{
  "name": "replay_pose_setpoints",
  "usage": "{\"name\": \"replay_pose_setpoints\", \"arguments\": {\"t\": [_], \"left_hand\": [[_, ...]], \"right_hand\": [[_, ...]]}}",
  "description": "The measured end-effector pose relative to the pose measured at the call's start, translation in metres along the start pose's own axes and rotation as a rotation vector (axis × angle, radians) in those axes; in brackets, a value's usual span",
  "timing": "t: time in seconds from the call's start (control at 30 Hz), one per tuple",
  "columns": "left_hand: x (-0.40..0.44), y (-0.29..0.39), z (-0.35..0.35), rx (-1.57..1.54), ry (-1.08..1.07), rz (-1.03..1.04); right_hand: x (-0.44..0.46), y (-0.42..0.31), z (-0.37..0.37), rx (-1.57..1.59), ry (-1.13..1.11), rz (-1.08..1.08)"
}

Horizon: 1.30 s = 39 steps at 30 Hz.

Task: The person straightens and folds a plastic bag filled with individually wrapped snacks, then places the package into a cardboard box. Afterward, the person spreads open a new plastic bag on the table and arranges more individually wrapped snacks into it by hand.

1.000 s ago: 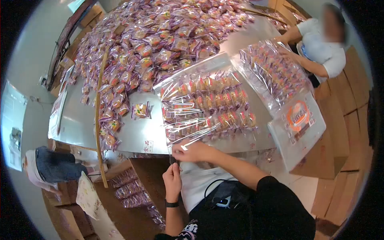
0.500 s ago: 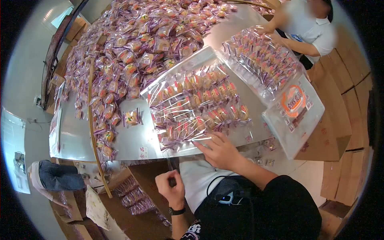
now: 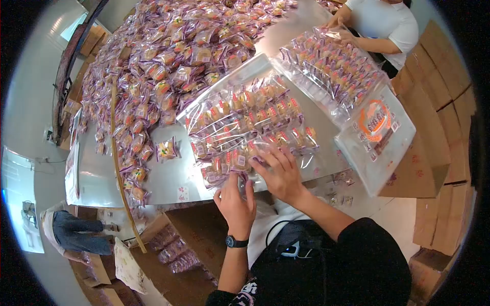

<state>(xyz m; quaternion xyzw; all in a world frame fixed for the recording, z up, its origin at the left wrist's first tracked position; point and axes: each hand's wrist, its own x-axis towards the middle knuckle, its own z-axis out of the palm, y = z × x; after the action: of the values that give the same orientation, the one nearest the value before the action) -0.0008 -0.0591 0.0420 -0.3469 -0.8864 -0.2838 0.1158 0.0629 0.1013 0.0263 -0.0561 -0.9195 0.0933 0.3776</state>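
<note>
A large clear plastic bag [image 3: 204,153] lies on the metal table, filled with rows of individually wrapped pastries [image 3: 245,120] in purple-edged wrappers. My right hand [image 3: 280,176] rests on the nearest row at its right part, fingers spread. At the near edge of the bag is my left hand [image 3: 236,204], its fingers apart and pointing up toward the wrapped pastries there. Purple wrapper shows between those fingertips, though I cannot see a firm hold. One loose wrapped pastry [image 3: 167,149] sits left of the bag.
A big heap of wrapped pastries [image 3: 168,61] covers the back left, edged by a wooden strip [image 3: 116,143]. Another filled bag [image 3: 334,71] lies at right, before a co-worker [image 3: 383,25]. Printed flat bags [image 3: 377,130] overhang the table. Cardboard boxes [image 3: 441,153] stand right; an open box [image 3: 199,229] is below.
My left hand has risen from below the table edge to the bag's near edge. My right hand has moved slightly up and right onto the near row, its fingers spreading.
</note>
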Motion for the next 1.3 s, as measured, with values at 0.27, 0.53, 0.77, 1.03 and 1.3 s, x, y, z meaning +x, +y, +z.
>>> {"name": "replay_pose_setpoints", "arguments": {"t": [0.27,0.53,0.77,1.03,1.3], "left_hand": [[0.012,0.018,0.008,0.075,-0.053,-0.234],[0.036,0.000,0.011,0.089,-0.203,0.041],[0.040,-0.016,0.019,0.190,-0.145,0.242],[0.055,-0.013,0.013,0.158,-0.058,0.222],[0.059,-0.008,0.023,0.239,0.031,0.130]], "right_hand": [[0.006,0.003,0.009,0.053,-0.079,0.084],[0.023,0.022,0.001,0.214,-0.147,0.068],[0.028,0.035,-0.001,0.223,-0.198,0.034],[0.024,0.030,0.014,0.136,-0.165,0.047],[0.020,0.020,0.030,0.069,-0.130,0.193]]}}
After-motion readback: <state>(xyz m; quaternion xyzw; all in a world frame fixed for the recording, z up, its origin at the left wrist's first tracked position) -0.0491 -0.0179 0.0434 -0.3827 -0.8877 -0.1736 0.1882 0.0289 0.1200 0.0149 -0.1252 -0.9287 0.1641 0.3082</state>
